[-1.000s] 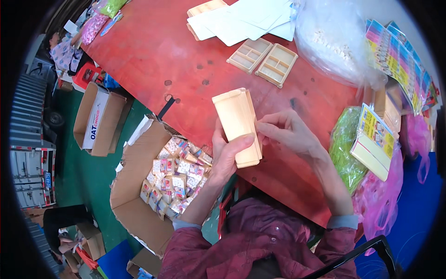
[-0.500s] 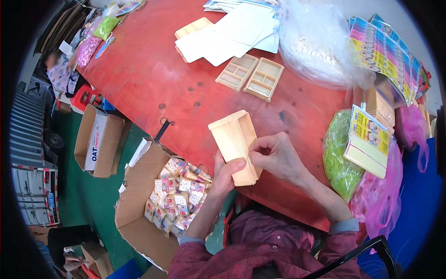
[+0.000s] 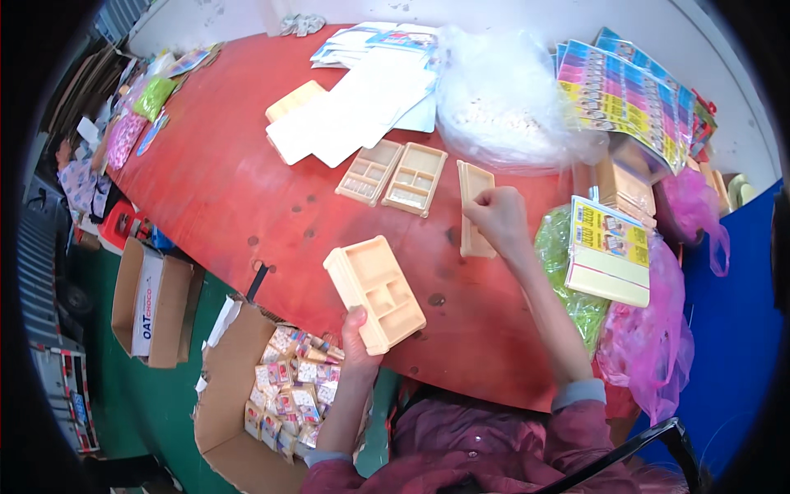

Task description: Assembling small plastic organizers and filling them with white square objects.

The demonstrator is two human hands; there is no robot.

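Observation:
My left hand [image 3: 357, 339] is closed around a stack of cream plastic compartment trays [image 3: 387, 272], tilted above the near part of the red table. The top tray shows one long compartment and several smaller ones. My right hand [image 3: 504, 216], fingers curled, grips the edge of a single cream tray [image 3: 472, 188] at or just over the tabletop. Its fingertips are partly hidden. To the left of that tray, two similar trays lie side by side: a left one [image 3: 360, 186] and a right one [image 3: 428, 160]. Something whitish shows in some of their small compartments.
White cards [image 3: 346, 115] partly cover another cream tray [image 3: 295, 100]. A clear bag of small white pieces [image 3: 502, 115], printed sheets [image 3: 625, 95], a green bag [image 3: 568, 284] and a pink bag [image 3: 650, 346] sit rightward. A carton [image 3: 220, 387] of small packs stands at the table's left edge.
My right hand has moved away to the right and forward with one tray taken from the stack. My left hand has shifted left, its stack now facing up. The view has shifted too.

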